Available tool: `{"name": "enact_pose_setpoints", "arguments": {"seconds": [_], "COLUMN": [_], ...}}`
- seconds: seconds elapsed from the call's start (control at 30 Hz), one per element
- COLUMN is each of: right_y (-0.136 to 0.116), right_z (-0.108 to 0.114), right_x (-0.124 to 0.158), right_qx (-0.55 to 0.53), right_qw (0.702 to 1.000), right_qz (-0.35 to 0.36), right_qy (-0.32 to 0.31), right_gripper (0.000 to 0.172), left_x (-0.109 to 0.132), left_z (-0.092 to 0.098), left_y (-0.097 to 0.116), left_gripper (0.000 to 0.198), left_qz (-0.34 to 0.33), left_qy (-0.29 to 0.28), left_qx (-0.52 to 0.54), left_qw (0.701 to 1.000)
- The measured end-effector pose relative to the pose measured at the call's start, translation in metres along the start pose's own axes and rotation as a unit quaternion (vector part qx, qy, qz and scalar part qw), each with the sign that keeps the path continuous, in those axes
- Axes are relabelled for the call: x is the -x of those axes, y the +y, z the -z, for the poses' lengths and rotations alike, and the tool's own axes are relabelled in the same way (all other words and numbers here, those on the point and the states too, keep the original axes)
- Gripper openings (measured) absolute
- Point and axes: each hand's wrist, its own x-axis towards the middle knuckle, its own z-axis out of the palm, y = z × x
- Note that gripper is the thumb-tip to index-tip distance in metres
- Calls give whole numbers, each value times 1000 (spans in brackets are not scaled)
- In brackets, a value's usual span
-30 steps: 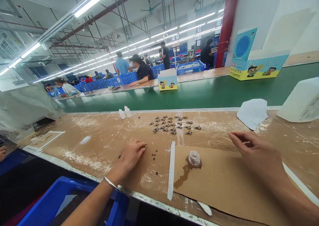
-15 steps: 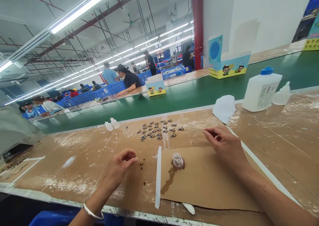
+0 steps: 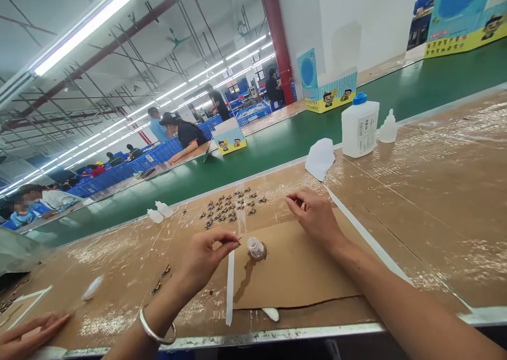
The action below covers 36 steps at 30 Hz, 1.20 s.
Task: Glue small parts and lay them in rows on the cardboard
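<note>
My left hand point(image 3: 206, 257) is pinched on a tiny dark part just left of a small clear glue cap point(image 3: 256, 248) that stands on a brown cardboard sheet point(image 3: 309, 275). My right hand point(image 3: 315, 216) rests on the sheet's far edge, its fingers curled around something small that I cannot make out. Beyond both hands, several small dark-and-gold parts point(image 3: 232, 206) lie grouped on the taped workbench. Two loose parts point(image 3: 160, 279) lie left of my left wrist.
A white bottle with a blue cap point(image 3: 359, 127) and a small dropper bottle point(image 3: 388, 128) stand at the bench's far right. Two small dropper bottles point(image 3: 159, 212) lie at the far left. A green conveyor point(image 3: 277, 143) runs behind. Another person's hand point(image 3: 27, 333) rests at bottom left.
The view has swung right and down. My left hand rose off the bench, pinching a small part, and moved toward the glue cap. My right hand stayed on the cardboard's far edge.
</note>
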Motion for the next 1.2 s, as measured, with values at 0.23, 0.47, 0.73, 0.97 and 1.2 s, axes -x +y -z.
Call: {"name": "enact_pose_setpoints", "arguments": {"seconds": [0.23,0.47,0.73,0.97,1.2], "right_y": [-5,-6,-8,-6,-7], "right_z": [3,5,8,7,7], "right_x": [-2,-2,-1,-1,-1], "right_qx": [-9,-14,-19,-22,-27], "right_qw": [1000,1000,1000,1000,999], "right_qz": [-8,-6,-5,-5,-6], "right_qy": [2,8,16,19,21], "right_gripper": [17,15,16,17,19], "left_x": [-14,-20,-25,-26,-26], "left_z": [-10,-16,-22,-22,-21], "left_y": [15,20,14,16,17], "left_gripper": [13,13,14,14,15], "left_qz": [-71,-92,-113,-117,-108], "left_qy": [-36,-43,-53,-65,-66], "left_qx": [-102,-159,-177,-175,-166], "left_qw": [992,982,976,976,978]}}
